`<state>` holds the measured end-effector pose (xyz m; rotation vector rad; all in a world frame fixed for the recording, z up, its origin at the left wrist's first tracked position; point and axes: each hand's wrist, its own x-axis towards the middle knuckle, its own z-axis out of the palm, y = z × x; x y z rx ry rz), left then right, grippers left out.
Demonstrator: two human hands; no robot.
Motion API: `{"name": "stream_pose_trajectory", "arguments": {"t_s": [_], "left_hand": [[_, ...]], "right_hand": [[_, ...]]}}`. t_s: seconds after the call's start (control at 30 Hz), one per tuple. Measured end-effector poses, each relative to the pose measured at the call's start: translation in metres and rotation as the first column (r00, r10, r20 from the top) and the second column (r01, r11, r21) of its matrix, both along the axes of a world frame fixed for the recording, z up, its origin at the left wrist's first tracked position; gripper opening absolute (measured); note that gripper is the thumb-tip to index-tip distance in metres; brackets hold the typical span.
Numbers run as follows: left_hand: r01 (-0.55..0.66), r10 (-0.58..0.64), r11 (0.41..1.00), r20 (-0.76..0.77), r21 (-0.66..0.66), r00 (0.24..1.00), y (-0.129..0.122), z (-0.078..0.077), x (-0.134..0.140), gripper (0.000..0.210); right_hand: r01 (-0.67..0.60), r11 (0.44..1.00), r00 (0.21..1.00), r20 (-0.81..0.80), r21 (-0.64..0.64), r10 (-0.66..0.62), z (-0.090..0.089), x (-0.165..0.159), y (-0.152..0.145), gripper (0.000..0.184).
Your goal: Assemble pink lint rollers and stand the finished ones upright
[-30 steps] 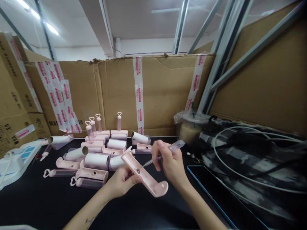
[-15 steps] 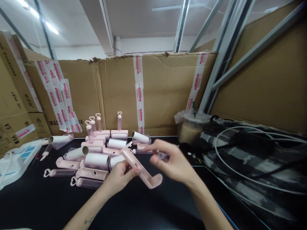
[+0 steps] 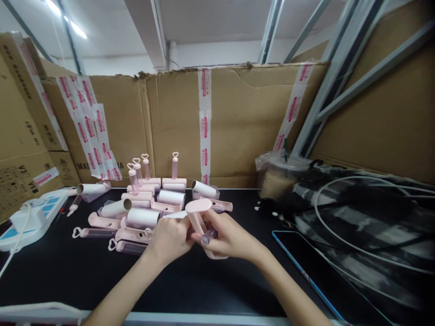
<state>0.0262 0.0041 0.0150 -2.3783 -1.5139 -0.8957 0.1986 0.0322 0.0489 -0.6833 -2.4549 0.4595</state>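
Observation:
In front of me my left hand point(image 3: 170, 236) grips a pale pink plastic holder point(image 3: 198, 206), a long piece with a rounded end plate that tilts up toward me. My right hand point(image 3: 228, 236) is closed around a small see-through purplish tube point(image 3: 208, 236). The tube lies against the holder, though its far end is hidden by my fingers. Part of the holder shows below my right hand. Left of my hands, on the black table, similar pink holders point(image 3: 104, 221) lie beside clear tubes with heart-shaped pink handles point(image 3: 98, 233).
White paper rolls point(image 3: 142, 218) sit among the pink parts. A power strip point(image 3: 37, 222) is at far left, a phone point(image 3: 319, 271) at right. Behind the phone are a plastic drink cup point(image 3: 277, 181) and a dark patterned bundle with a white cable point(image 3: 317, 197). Cardboard point(image 3: 173, 127) walls the back.
My right hand has moved left and down, bringing the tube against the pink holder. The holder has turned so its end plate faces up. My view has shifted slightly, showing more of the phone.

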Motion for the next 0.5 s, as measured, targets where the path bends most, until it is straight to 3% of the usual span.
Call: {"name": "stream_pose_trajectory", "arguments": {"t_s": [0.13,0.23,0.33,0.43,0.5], "left_hand": [[0.094,-0.094,0.991,0.008,-0.095,0.996,-0.007,0.015,-0.001,0.018],[0.204,-0.205,0.972,0.002,-0.118,0.979,-0.004,0.017,-0.002,0.015],[0.16,-0.155,0.984,-0.07,0.081,0.985,0.009,0.016,-0.006,0.014],[0.139,-0.101,0.942,-0.137,0.305,0.985,0.021,0.019,-0.007,0.021],[0.165,-0.112,0.918,-0.165,0.361,0.98,0.023,0.025,-0.003,0.025]], "right_hand": [[-0.132,0.99,0.977,-0.173,-0.051,0.121,-0.003,0.001,-0.005,0.021],[-0.126,0.992,0.948,-0.3,-0.033,0.11,-0.004,-0.004,-0.01,0.022],[-0.002,0.998,0.917,-0.398,-0.062,-0.023,-0.003,-0.013,-0.014,0.019],[0.086,0.992,0.881,-0.457,-0.092,-0.119,-0.002,-0.019,-0.016,0.018],[0.116,0.989,0.856,-0.497,-0.087,-0.144,-0.005,-0.02,-0.016,0.02]]}}
